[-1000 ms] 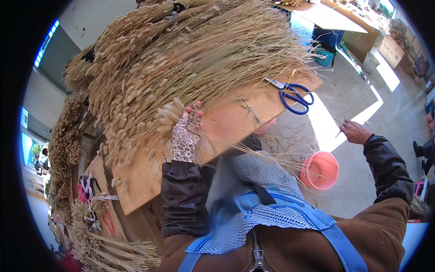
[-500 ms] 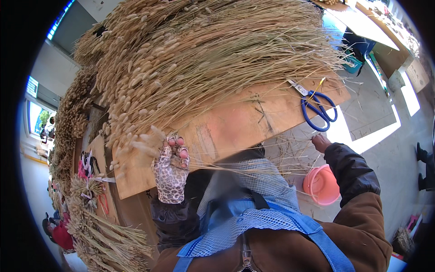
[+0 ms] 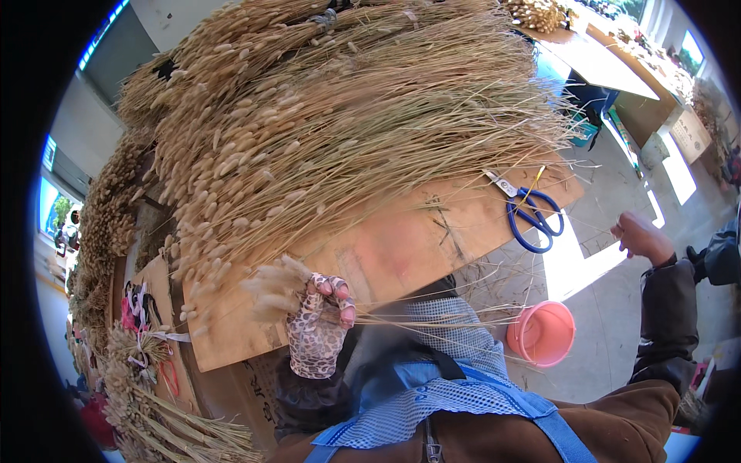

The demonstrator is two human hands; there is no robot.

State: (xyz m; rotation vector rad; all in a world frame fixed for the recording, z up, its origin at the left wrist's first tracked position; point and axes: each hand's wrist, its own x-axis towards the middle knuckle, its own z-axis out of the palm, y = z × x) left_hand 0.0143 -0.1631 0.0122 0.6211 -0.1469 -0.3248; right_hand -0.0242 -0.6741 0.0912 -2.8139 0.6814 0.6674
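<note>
My left hand (image 3: pixel 318 332), in a leopard-print fingerless glove, is closed round a small bunch of dried bunny-tail grass (image 3: pixel 274 287). The fluffy heads stick out on its left, and the thin stems run right across my apron. Far out to the right, my right hand (image 3: pixel 647 238) is raised above the floor, bare, its fingers loosely bent and apart; I see nothing in it. A wooden board (image 3: pixel 386 243) lies before me, bearing a large heap of the same grass (image 3: pixel 347 123), heads to the left. Blue-handled scissors (image 3: pixel 534 220) rest at the board's right end.
A pink bucket (image 3: pixel 544 333) stands on the floor below the board's right end, with loose stem scraps around it. At lower left are more grass bundles (image 3: pixel 166 401) and coloured ties (image 3: pixel 137 305). Another person's leg (image 3: pixel 718 255) shows at the far right.
My right hand has swung outward to the right, away from the stem ends, and its fingers have loosened. My left hand keeps the bunch and sits slightly further right and lower.
</note>
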